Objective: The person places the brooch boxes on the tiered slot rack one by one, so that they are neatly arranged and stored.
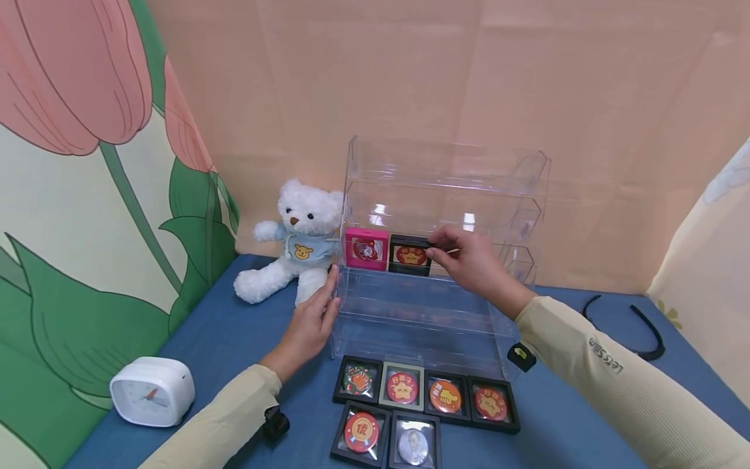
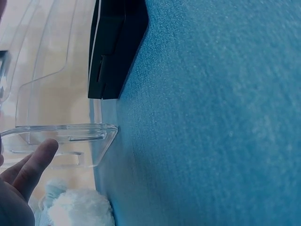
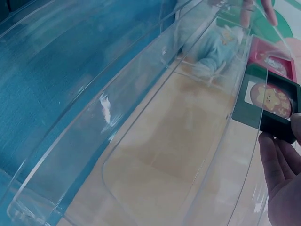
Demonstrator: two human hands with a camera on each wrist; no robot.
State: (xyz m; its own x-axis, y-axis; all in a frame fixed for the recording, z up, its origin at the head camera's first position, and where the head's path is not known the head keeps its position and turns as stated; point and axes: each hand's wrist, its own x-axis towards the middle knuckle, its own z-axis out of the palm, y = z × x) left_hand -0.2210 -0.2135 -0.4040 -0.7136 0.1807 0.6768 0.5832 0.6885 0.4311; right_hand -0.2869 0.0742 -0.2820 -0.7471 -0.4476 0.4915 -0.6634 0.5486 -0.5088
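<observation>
A clear acrylic tiered rack (image 1: 410,306) stands on the blue-covered table. One of its middle tiers carries a pink framed badge (image 1: 366,249) at the left end. Beside that stands a black framed badge (image 1: 409,256) with a red round face, also visible as a black frame (image 3: 273,101) in the right wrist view. My right hand (image 1: 471,264) pinches this black frame by its right side, thumb in front. With fingers extended, my left hand (image 1: 307,326) rests against the rack's left side; its fingers (image 2: 40,157) show near the clear side panel in the left wrist view.
Several framed badges (image 1: 402,385) lie in two rows before the rack. A white teddy bear (image 1: 307,238) sits left of it, a white clock (image 1: 152,393) lies nearer at left, and a black curved band (image 1: 650,345) rests at right. Upper tiers rise above my right hand.
</observation>
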